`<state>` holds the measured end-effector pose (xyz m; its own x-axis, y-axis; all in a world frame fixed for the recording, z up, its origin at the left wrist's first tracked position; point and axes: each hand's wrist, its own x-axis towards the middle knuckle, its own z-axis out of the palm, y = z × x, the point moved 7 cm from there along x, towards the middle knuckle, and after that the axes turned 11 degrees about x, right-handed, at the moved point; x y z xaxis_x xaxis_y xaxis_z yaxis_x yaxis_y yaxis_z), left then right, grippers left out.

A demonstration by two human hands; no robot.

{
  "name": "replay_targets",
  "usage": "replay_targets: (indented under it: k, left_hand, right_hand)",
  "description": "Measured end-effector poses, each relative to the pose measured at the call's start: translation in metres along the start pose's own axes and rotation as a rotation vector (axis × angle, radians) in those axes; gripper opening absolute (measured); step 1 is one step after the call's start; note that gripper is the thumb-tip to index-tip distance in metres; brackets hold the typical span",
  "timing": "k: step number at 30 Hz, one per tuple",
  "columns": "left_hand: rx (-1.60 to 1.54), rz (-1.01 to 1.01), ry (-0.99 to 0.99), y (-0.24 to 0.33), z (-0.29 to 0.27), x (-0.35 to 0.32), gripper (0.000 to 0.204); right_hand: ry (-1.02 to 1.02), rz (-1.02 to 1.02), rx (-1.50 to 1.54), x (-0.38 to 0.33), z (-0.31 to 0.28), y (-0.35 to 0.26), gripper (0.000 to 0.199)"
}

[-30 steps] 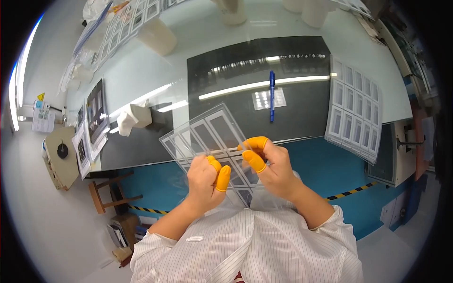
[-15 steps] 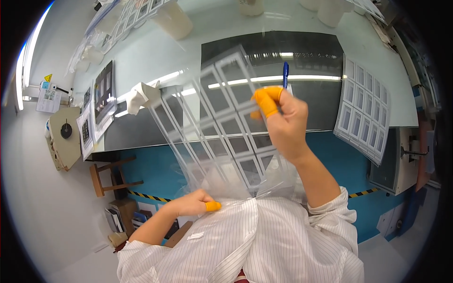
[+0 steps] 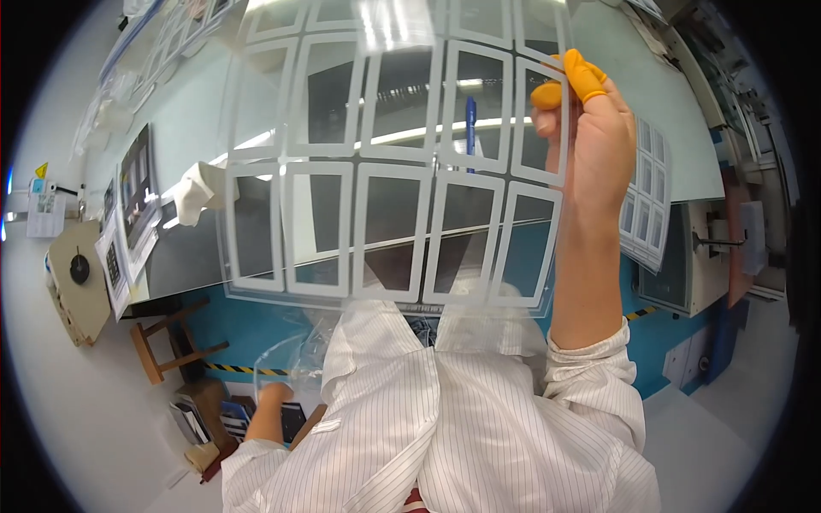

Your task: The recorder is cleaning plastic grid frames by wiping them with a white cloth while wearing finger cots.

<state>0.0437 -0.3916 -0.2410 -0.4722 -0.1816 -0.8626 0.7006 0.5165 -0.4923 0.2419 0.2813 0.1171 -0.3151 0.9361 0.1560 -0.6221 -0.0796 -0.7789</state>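
Note:
My right hand [image 3: 594, 137], with orange finger cots, pinches the right edge of a large clear sheet [image 3: 359, 162] printed with rows of white rectangular frames. Raised in front of me, the sheet lets the table show through it. Low at the left is my left hand [image 3: 275, 393], its fingers mostly hidden, so its grip cannot be told. Beside that hand curls a thin clear plastic film [image 3: 295, 355]. Through the sheet I see a blue pen [image 3: 470, 124] lying on the dark mat [image 3: 398, 94].
A stack of framed sheets [image 3: 647, 197] lies at the table's right side. A crumpled white cloth [image 3: 198, 192] sits to the left, near propped dark printed sheets [image 3: 137, 192]. Below the table's left end stands a wooden stool [image 3: 154, 350]; a metal cabinet [image 3: 667, 265] is at the right.
My right hand has moved up and right, and the clear sheet now faces me broadly, higher up. The left hand has dropped down and left, away from the sheet's lower edge.

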Motion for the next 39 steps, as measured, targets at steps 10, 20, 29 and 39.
replay_targets:
  k: [10, 20, 29, 39]
  left_hand:
    - [0.072, 0.527, -0.015, 0.109, -0.013, -0.042, 0.044]
    - [0.049, 0.832, 0.253, 0.118, -0.118, -0.083, 0.037]
    - [-1.478, 1.434, 0.628, 0.059, -0.349, -0.358, 0.028]
    - [-1.416, 1.604, 1.287, 0.058, -0.363, -0.422, 0.017]
  right_hand:
    - [0.08, 0.114, 0.02, -0.005, 0.006, 0.023, 0.023]
    - [0.014, 0.167, 0.22, -0.007, -0.028, 0.018, 0.022]
    - [0.013, 0.143, 0.07, -0.025, -0.045, 0.01, 0.02]
    - [-0.045, -0.359, -1.047, -0.024, 0.021, -0.052, 0.027]
